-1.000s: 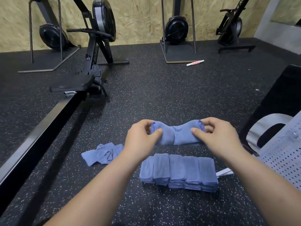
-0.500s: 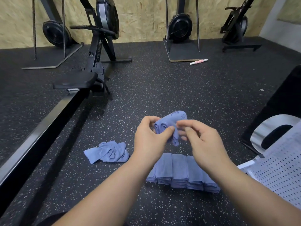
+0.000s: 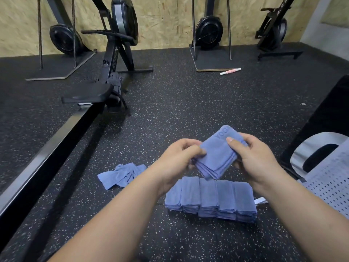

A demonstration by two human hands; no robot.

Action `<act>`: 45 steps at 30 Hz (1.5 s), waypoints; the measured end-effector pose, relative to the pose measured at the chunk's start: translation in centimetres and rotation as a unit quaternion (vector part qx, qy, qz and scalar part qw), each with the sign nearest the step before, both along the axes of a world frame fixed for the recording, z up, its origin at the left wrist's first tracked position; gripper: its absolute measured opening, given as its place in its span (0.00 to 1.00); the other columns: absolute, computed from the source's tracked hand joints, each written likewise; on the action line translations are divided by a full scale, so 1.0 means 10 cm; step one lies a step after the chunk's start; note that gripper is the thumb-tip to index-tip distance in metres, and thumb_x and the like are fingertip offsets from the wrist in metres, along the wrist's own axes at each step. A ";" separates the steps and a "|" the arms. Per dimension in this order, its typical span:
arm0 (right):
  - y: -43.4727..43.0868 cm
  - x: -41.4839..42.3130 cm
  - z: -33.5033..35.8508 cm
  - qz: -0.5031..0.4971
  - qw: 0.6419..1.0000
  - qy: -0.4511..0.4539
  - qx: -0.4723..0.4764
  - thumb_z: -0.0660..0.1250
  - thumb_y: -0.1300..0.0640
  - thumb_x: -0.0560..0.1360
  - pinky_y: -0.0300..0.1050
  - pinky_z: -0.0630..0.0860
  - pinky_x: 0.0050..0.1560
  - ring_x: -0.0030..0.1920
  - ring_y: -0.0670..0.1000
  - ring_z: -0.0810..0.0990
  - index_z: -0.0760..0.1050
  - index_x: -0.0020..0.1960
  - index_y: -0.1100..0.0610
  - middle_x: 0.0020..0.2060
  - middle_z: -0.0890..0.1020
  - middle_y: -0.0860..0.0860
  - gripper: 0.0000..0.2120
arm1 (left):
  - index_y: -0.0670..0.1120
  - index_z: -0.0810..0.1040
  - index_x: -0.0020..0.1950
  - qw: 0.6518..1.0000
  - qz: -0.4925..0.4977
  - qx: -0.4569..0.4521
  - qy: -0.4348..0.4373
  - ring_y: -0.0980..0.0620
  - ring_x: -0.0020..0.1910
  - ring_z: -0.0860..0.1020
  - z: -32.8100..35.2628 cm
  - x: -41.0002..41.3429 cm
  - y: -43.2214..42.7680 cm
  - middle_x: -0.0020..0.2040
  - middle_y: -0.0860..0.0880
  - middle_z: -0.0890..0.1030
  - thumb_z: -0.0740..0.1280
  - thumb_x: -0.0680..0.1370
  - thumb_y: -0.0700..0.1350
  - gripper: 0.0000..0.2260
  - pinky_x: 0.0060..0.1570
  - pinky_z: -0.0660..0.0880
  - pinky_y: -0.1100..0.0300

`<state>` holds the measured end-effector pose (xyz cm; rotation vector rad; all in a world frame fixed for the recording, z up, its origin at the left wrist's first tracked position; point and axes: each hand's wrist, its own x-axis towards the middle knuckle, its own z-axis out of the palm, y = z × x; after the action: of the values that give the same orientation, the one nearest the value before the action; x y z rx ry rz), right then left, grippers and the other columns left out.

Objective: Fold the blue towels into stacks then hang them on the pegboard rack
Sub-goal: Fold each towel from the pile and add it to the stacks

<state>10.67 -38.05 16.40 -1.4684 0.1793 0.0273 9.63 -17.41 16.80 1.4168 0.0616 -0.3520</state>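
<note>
Your left grip (image 3: 179,159) and right grip (image 3: 255,161) both pinch folded towel (image 3: 217,156) between them. Soft, light, floppy: hold edges tight, layers may slip. Other stacks (image 3: 209,199) lie on floor (image 3: 188,110) just below grips.

I see a black rowing machine (image 3: 123,19) with its seat (image 3: 88,94) on a long rail across the speckled black floor (image 3: 188,110). Left of it a folded rower (image 3: 64,38) stands against the chipboard wall (image 3: 166,19); right of it stand two more (image 3: 208,32) (image 3: 273,29), a pink-and-white stick (image 3: 230,71) lying beside the nearer.
</note>
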 end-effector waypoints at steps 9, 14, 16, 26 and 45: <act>0.25 -0.11 -0.01 0.107 0.992 0.043 0.044 0.71 0.55 0.82 0.58 0.86 0.53 0.56 0.54 0.88 0.74 0.70 0.54 0.56 0.88 0.52 0.18 | 0.44 0.83 0.56 0.987 0.105 0.113 -0.045 0.51 0.45 0.83 -0.16 -0.04 -0.04 0.52 0.41 0.86 0.70 0.84 0.54 0.13 0.38 0.80 0.58; 0.43 -0.11 -0.29 0.100 0.991 0.085 0.019 0.71 0.62 0.82 0.51 0.86 0.46 0.51 0.54 0.89 0.73 0.72 0.55 0.52 0.89 0.53 0.20 | 0.50 0.81 0.60 0.976 0.115 0.182 0.010 0.48 0.55 0.85 -0.47 0.00 0.06 0.56 0.50 0.86 0.72 0.78 0.62 0.18 0.58 0.83 0.43; 0.46 -0.06 -0.48 0.088 0.991 0.102 -0.009 0.72 0.61 0.81 0.55 0.86 0.50 0.50 0.54 0.90 0.72 0.74 0.54 0.50 0.89 0.52 0.22 | 0.51 0.75 0.72 0.976 0.095 0.192 0.025 0.48 0.56 0.85 -0.61 0.00 0.12 0.57 0.50 0.84 0.72 0.80 0.58 0.23 0.61 0.82 0.43; 0.85 -0.12 -1.39 0.114 0.971 0.131 -0.167 0.70 0.67 0.76 0.56 0.83 0.59 0.55 0.51 0.86 0.68 0.73 0.46 0.62 0.84 0.50 0.30 | 0.65 0.60 0.82 0.944 0.074 0.320 0.015 0.43 0.54 0.81 -1.52 -0.21 0.36 0.61 0.46 0.84 0.66 0.82 0.48 0.31 0.59 0.77 0.52; 1.08 0.07 -2.91 0.275 0.834 0.019 -0.477 0.60 0.42 0.86 0.50 0.59 0.81 0.84 0.47 0.55 0.57 0.85 0.45 0.84 0.56 0.43 0.30 | 0.53 0.74 0.79 0.951 0.096 0.285 0.072 0.49 0.71 0.77 -3.04 0.26 0.81 0.72 0.50 0.79 0.67 0.82 0.35 0.26 0.74 0.72 0.50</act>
<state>11.40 -27.23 -12.65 -2.4867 -0.2563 0.4983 12.23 -9.32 -13.60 1.9357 0.4481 -0.2852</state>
